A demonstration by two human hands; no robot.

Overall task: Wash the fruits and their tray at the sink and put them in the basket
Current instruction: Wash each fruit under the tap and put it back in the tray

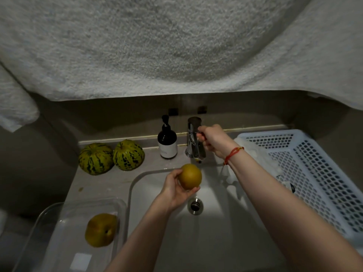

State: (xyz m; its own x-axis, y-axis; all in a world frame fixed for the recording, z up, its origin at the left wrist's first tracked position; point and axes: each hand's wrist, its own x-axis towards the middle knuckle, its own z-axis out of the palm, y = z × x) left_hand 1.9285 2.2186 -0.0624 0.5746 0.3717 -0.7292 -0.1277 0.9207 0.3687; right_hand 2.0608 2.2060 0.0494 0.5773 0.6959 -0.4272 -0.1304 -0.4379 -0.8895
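I see the left hand (pixel 177 190) cupped round a golden-brown pear (pixel 190 176), holding it over the sink (pixel 216 222) under the faucet (pixel 194 140). The right hand (pixel 213 141) has its fingers curled on the faucet handle (red string at the wrist). A second pear (pixel 101 229) lies in the clear tray (pixel 59 216) on the left; the white basket (pixel 314 173) sits right, two striped melons (pixel 112 157) behind.

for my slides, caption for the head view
Left hand holds a pear over the sink; right hand grips the tap.
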